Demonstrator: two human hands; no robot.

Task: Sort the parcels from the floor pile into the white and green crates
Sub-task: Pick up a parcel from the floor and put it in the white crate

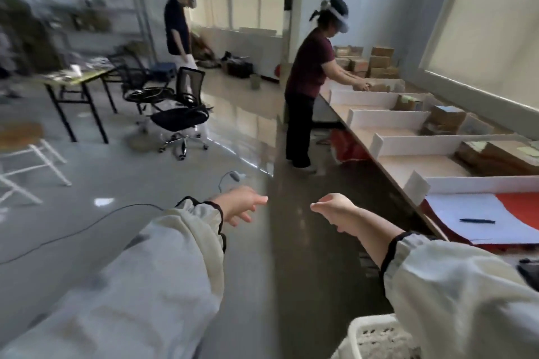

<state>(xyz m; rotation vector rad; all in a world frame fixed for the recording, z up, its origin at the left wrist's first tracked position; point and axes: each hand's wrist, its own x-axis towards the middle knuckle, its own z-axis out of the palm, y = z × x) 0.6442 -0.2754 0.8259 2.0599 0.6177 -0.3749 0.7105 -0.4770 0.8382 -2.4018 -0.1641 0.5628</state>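
While the left hand (240, 207) is open and the right hand (335, 211) loosely curled, both grips empty, and the pile lies out of view, a blind step could snag the cable (131, 206).

A white crate (368, 329) with a latticed wall stands at the bottom edge of view, its right side hidden under a sleeve. Brown cardboard parcels (446, 118) lie in white-walled compartments (388, 118) along the bench (423, 163), against its window side. More are stacked at the far end (379, 63).
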